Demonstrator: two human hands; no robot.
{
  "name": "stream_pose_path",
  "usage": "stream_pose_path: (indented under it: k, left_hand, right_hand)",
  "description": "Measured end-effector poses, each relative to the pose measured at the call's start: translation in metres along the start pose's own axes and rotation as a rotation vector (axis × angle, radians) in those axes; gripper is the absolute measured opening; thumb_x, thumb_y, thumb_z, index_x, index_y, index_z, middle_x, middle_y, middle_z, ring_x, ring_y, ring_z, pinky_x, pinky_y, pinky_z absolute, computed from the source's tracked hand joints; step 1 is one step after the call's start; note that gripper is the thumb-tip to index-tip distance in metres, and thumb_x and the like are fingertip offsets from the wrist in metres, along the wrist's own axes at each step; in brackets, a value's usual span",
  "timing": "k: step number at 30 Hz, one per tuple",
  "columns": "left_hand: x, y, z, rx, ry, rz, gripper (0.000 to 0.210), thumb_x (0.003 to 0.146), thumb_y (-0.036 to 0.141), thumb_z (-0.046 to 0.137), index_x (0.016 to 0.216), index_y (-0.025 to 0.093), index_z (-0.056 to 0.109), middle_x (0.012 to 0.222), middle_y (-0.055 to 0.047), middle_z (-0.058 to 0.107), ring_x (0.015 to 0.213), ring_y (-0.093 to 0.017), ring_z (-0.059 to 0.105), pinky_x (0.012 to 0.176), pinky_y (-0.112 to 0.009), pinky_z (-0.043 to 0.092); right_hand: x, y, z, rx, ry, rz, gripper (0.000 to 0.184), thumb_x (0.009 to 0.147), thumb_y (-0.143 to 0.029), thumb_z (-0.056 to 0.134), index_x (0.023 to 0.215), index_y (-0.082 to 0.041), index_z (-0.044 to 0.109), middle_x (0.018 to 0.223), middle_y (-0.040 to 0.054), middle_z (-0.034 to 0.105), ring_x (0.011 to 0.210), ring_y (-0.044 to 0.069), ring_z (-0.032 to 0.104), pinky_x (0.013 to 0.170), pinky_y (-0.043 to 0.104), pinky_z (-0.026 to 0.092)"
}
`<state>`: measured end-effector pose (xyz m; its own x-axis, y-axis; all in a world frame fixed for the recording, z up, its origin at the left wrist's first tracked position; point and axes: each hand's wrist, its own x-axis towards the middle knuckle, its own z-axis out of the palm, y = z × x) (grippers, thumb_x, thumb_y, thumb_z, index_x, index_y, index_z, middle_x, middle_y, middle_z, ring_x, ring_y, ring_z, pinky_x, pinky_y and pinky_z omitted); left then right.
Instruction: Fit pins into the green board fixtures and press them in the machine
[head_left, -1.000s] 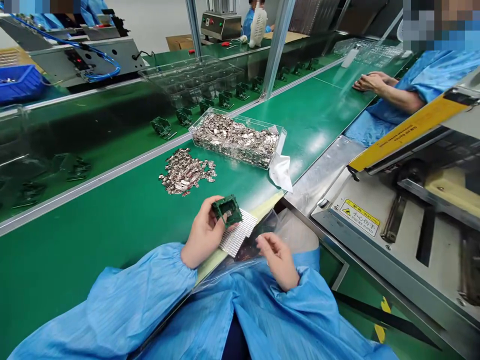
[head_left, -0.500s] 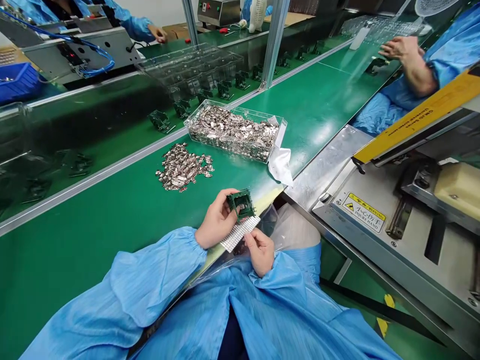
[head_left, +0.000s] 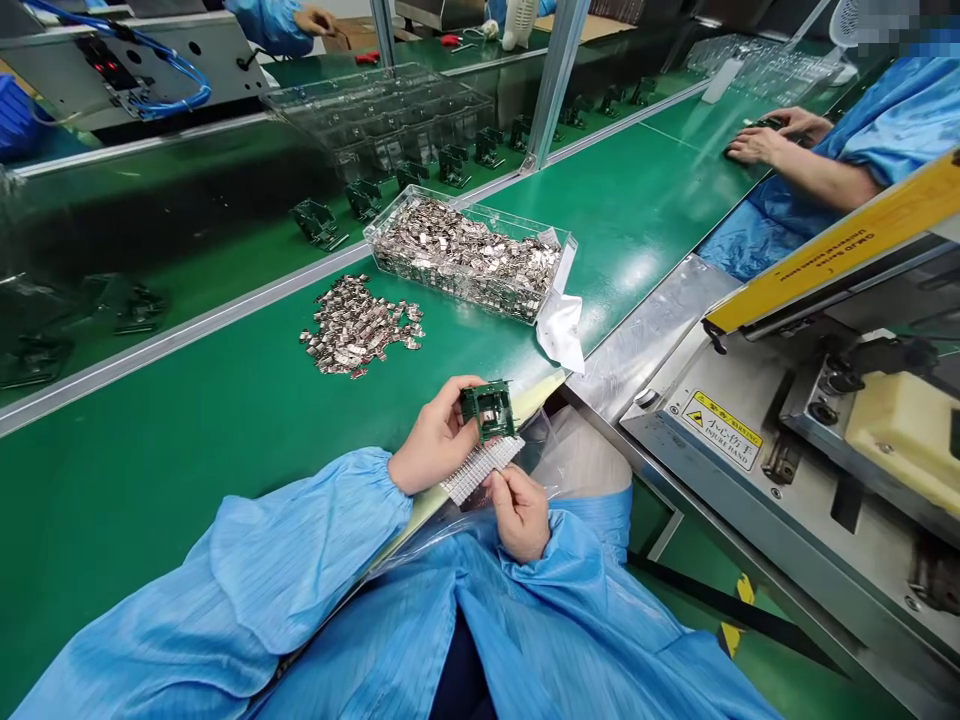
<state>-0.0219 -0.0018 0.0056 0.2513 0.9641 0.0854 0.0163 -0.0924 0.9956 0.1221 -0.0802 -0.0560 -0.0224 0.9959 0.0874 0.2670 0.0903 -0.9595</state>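
bin (head_left: 564,268) w/ metal pcs (head_left: 465,250), grn frame (head_left: 475,404) held

Bright illumination leaves white glare on the worktop (head_left: 187,430) near its right edge; beyond its far edge, the scene is dimmer. Wide-angle distortion stretches the view's margins.

You wear a loose, bright-blue smock (head_left: 390,640) with faint stripes and soft creases. Its baggy sleeves (head_left: 210,590) gather into puckered cuffs (head_left: 396,495), and your front parts around a wedge of dark cloth (head_left: 460,680).
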Motion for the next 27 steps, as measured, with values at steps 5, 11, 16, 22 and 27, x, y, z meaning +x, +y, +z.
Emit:
stream_pose_path:
  k: [5,11,16,22,27]
  left_hand:
    - [-0.001,-0.003,0.000,-0.064,0.007,-0.041,0.038,0.085,0.035,0.063,0.117,0.020,0.050,0.089,-0.003,0.059,0.078,-0.016,0.061,0.067,-0.025,0.054]
    - [-0.001,-0.005,0.001,-0.187,0.067,-0.005,0.042,0.086,0.041,0.064,0.118,0.021,0.048,0.092,-0.002,0.056,0.082,-0.016,0.061,0.073,-0.027,0.054]
    - [-0.004,-0.009,0.002,-0.175,0.115,0.006,0.040,0.088,0.040,0.061,0.121,0.022,0.048,0.093,-0.004,0.057,0.079,-0.015,0.059,0.072,-0.028,0.055]
    - [-0.010,-0.005,0.008,-0.138,0.175,0.064,0.039,0.091,0.036,0.057,0.125,0.023,0.045,0.094,-0.004,0.058,0.076,-0.015,0.058,0.067,-0.026,0.053]
    - [-0.015,0.003,0.010,-0.057,0.166,0.108,0.032,0.093,0.030,0.051,0.123,0.021,0.044,0.089,-0.003,0.059,0.072,-0.013,0.056,0.063,-0.024,0.048]
  right_hand:
    - [0.006,0.007,-0.007,-0.120,-0.239,0.072,0.030,0.088,-0.032,0.046,0.064,-0.020,0.060,0.062,0.0035,0.062,0.057,0.018,0.058,0.058,0.028,0.044]
    - [0.018,-0.004,-0.045,-0.257,-0.379,0.177,0.023,0.085,-0.026,0.052,0.068,-0.020,0.067,0.058,0.0026,0.066,0.047,0.019,0.063,0.051,0.028,0.046]
    - [0.028,-0.059,-0.073,-0.126,-0.190,0.083,0.018,0.092,-0.036,0.057,0.094,-0.021,0.067,0.072,0.0033,0.071,0.066,0.021,0.071,0.062,0.030,0.056]
    - [0.051,-0.074,-0.035,0.036,0.206,-0.142,0.005,0.088,-0.026,0.063,0.088,-0.022,0.066,0.115,0.0094,0.067,0.111,0.026,0.062,0.098,0.044,0.047]
    - [0.063,-0.072,-0.003,0.006,0.266,-0.130,0.009,0.082,-0.029,0.066,0.080,-0.021,0.067,0.135,0.0117,0.054,0.126,0.031,0.049,0.106,0.051,0.036]
